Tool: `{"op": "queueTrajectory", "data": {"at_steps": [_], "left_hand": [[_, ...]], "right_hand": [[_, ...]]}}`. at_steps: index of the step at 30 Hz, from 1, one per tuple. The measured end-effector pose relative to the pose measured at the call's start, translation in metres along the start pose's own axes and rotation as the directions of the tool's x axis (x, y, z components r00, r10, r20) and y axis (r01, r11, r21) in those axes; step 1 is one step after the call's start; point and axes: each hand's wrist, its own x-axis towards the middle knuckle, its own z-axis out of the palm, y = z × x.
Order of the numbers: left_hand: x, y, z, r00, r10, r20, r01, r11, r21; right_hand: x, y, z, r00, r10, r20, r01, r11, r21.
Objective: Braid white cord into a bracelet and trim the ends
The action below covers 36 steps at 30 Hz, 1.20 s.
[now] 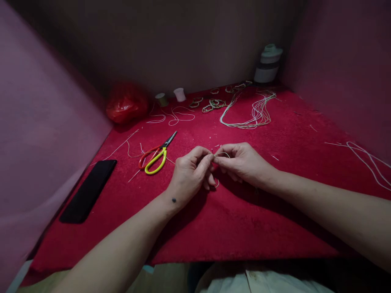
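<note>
My left hand (197, 167) and my right hand (240, 162) meet over the middle of the red cloth, fingertips nearly touching. Both are closed in a pinch on a thin pale cord (224, 154). One bit of it arcs over my right fingers, and a short end curls below, between the hands. The exact spot where the fingers grip is hidden. Left of my left hand lie scissors (155, 156) with one red and one yellow handle, blades pointing away from me. Loose cord pieces run beneath and around the scissors.
A black phone (88, 191) lies at the left edge. Behind stand a red plastic bag (126, 103), two thread spools (179, 95) and a white-and-dark container (269, 65). Braided loops (214, 105), a cord bundle (250, 118) and more cord (366, 158) lie about. Walls enclose the red cloth (244, 232).
</note>
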Motion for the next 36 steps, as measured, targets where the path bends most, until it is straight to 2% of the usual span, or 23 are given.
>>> {"op": "queueTrajectory", "data": {"at_steps": [7,18,28,33,36], "left_hand": [[0.001,-0.001,0.000,1.000,0.021,-0.024,-0.019,0.999,0.047],[0.004,0.005,-0.001,0.998,-0.054,-0.038,0.051,0.994,-0.092],[0.004,0.003,0.000,0.997,-0.014,-0.071,0.014,1.000,0.005],[0.004,0.002,0.000,0.997,-0.013,-0.075,0.015,1.000,0.021],[0.005,0.002,0.000,0.997,-0.007,-0.075,0.010,0.999,0.031]], "right_hand": [[0.001,0.003,-0.004,0.996,-0.008,0.090,0.006,1.000,0.022],[0.001,0.004,-0.005,0.999,0.011,0.049,-0.012,1.000,0.012],[0.003,-0.006,-0.014,0.993,0.109,0.053,-0.102,0.987,-0.122],[0.007,-0.005,-0.019,0.986,0.152,0.071,-0.142,0.982,-0.126],[0.008,-0.002,-0.018,0.988,0.138,0.074,-0.127,0.983,-0.129]]}}
